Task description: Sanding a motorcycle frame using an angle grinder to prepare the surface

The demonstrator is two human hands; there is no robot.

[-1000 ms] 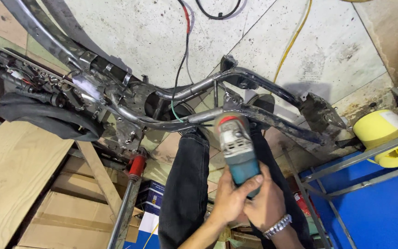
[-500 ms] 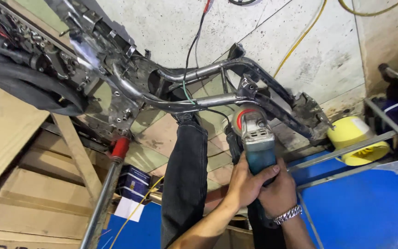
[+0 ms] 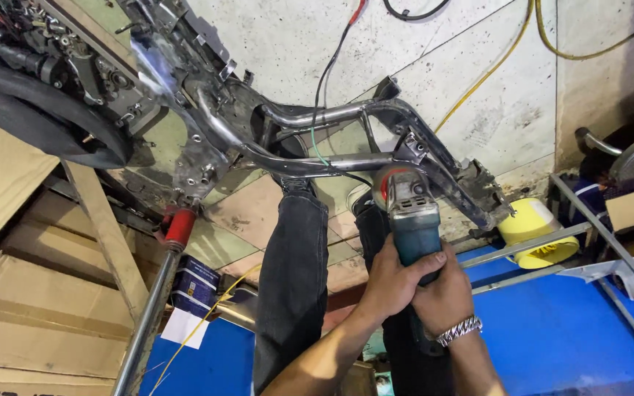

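Bare steel motorcycle frame (image 3: 332, 139) spans the view from 10 o'clock toward 3 o'clock, over a pale tiled floor (image 3: 478, 66). Left hand (image 3: 390, 282) is closed around the teal angle grinder (image 3: 412, 220) body; right hand (image 3: 445, 293), just at its 3 o'clock, wraps the same body, fingers fully curled. Grinder head meets the lower frame tube near centre. Judgement: keep both grips firm, the disc shallow to the tube, and legs clear. Yellow fan (image 3: 533, 235) sits at 3 o'clock.

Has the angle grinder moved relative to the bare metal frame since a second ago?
Yes. The angle grinder has gone rightward along the frame tubing, nearer its rear bracket; both hands still grip it.
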